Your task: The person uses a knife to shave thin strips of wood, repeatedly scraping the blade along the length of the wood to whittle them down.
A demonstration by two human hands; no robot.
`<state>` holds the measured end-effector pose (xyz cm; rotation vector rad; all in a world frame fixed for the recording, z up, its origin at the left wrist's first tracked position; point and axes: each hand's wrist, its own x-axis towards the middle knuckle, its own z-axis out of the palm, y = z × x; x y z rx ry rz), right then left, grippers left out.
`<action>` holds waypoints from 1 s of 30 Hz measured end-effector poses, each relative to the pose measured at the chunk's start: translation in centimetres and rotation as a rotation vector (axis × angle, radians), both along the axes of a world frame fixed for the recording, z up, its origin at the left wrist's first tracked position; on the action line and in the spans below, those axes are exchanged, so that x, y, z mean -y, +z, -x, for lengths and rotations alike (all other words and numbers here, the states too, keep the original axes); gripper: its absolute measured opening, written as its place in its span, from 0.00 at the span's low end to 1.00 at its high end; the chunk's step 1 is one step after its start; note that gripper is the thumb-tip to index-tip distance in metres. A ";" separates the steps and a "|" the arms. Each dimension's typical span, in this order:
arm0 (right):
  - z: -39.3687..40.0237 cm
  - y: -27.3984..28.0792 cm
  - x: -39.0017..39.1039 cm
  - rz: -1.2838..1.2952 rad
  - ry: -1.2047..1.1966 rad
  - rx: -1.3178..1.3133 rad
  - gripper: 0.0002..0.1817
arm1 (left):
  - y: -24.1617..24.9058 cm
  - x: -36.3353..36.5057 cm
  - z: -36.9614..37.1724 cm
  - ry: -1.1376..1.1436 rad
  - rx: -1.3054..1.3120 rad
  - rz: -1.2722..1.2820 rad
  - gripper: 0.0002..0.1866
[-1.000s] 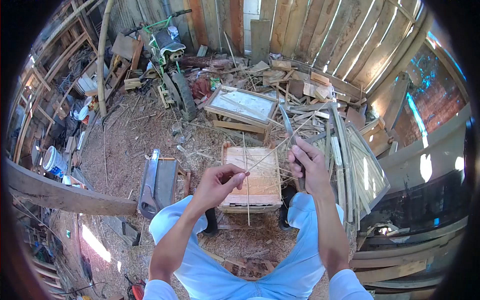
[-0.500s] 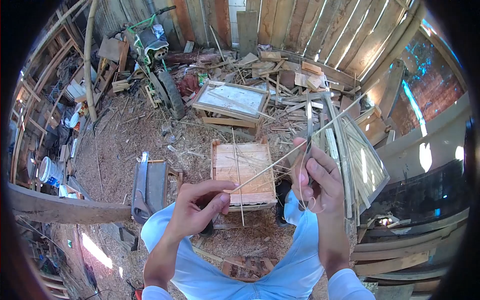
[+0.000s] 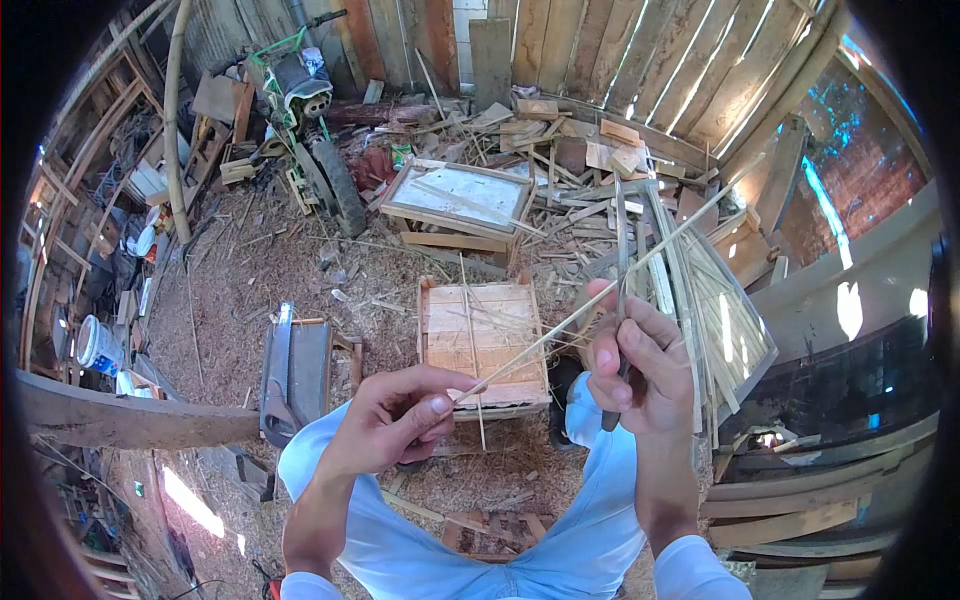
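A long thin wooden strip [image 3: 540, 341] runs diagonally from my left hand [image 3: 405, 418] up to the right, past my right hand [image 3: 640, 365]. My left thumb and forefinger pinch its lower end. A knife [image 3: 621, 240] is held upright in my right hand, its blade against the strip. Below them stands a small wooden box or stool [image 3: 480, 330], with thin strips lying across its top.
To the left a handsaw [image 3: 283, 375] lies on a small bench [image 3: 312, 365]. Ahead are a framed white panel [image 3: 457, 195], scrap wood [image 3: 560, 140] and a motorbike [image 3: 320, 150]. Wire-like framed panels [image 3: 725, 320] lean at the right; a white bucket [image 3: 100, 343] is far left.
The curled shaving that hung below my right hand no longer shows. The strip and knife have shifted slightly, and the knife's handle end now shows beneath my right hand.
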<state>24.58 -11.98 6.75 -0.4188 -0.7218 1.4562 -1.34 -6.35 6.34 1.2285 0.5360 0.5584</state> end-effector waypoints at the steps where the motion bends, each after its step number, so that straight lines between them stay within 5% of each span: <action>1: 0.0 0.1 0.0 0.000 0.000 0.000 0.23 | 0.2 0.0 0.0 -0.013 -0.001 0.038 0.14; 22: 0.2 0.3 0.0 0.066 -0.008 -0.017 0.20 | 0.6 0.2 -0.6 -0.001 -0.024 0.029 0.14; 25: 0.5 -0.1 -0.2 0.061 -0.098 0.061 0.20 | 0.2 0.1 -0.6 0.005 -0.024 0.015 0.16; 27: 0.6 -0.1 -0.5 0.153 0.079 0.307 0.21 | -0.5 -0.2 -0.5 0.009 -0.033 0.021 0.18; 30: 2.5 -0.6 -0.9 0.193 0.204 0.522 0.22 | -1.5 -0.5 -1.2 0.122 -0.204 -0.285 0.15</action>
